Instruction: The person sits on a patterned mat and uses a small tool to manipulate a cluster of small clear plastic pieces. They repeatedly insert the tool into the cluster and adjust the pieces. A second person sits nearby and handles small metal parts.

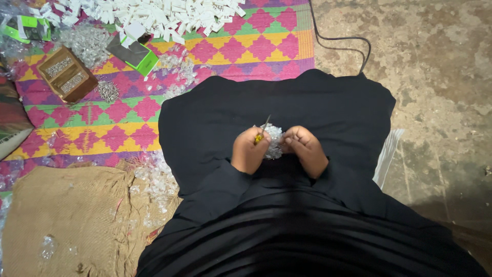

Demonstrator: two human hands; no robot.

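Holding a small screwdriver (pixel 262 132) in your left hand (pixel 248 152), you have its yellow handle pinched in curled fingers, and the thin metal shaft rises out of your fist. Your right hand (pixel 306 150) is closed in a loose fist beside it, fingertips pressed to a small clear plastic part (pixel 273 141) that sits between the two hands, over the middle of your black-robed lap (pixel 215 118).

The step in hand looks like fastening: the tool is working at the clear piece while the right hand steadies it. The working end cannot be made out, because it is buried between your knuckles and the part. The next move, by my reading, calls for a firm hold with the right fingers, so the piece does not spin, and a straight push along the tool.

The screwdriver's long axis runs steeply, leaning a little toward the right; the free metal end points up and away from you, toward the far edge of your lap. The handle end sits low against the part.

On the patterned mat (pixel 241 48) beyond your knees, a heap of white plastic pieces (pixel 169 15) lies along the far edge. A wooden box (pixel 66 74) of small metal bits sits toward the mat's left side, with a green-and-white carton (pixel 134 54) just beside it. Loose clear pieces (pixel 154 179) spill along the mat's near edge, by the burlap sack (pixel 72 220).
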